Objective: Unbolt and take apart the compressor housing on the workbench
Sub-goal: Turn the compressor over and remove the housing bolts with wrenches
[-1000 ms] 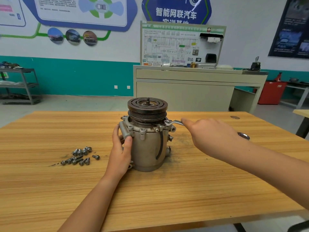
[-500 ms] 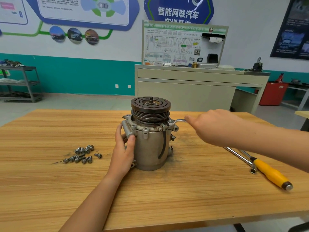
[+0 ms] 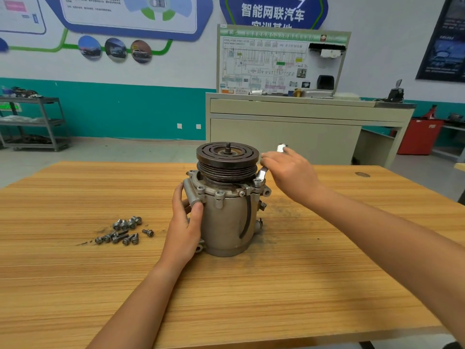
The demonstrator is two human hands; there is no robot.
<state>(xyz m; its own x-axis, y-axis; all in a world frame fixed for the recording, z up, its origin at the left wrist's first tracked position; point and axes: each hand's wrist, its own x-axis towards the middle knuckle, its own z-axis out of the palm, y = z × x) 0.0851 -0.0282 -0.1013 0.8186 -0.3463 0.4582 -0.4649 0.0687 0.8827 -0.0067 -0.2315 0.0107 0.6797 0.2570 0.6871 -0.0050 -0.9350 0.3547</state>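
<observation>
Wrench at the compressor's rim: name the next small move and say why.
Probably lower the wrench onto the rim bolt for a loosening turn: the right hand holds it tilted over that bolt, the left hand steadies the housing.

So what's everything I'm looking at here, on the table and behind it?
compressor: one, grey metal with a dark pulley on top, upright mid-workbench
flange bolts: at least three showing, silver, seated in the compressor's top rim
loose bolts: a heap of about ten, silver, on the workbench left of the compressor
wrench: one, silver, at the rim's right side
workbench: one, wood-grain, foreground
cabinet: one, beige, behind the workbench, carrying a wiring board
shelf trolley: one, grey, far left
red box: one, red, far right
left hand: one, grips the compressor's side
right hand: one, holds the wrench
</observation>
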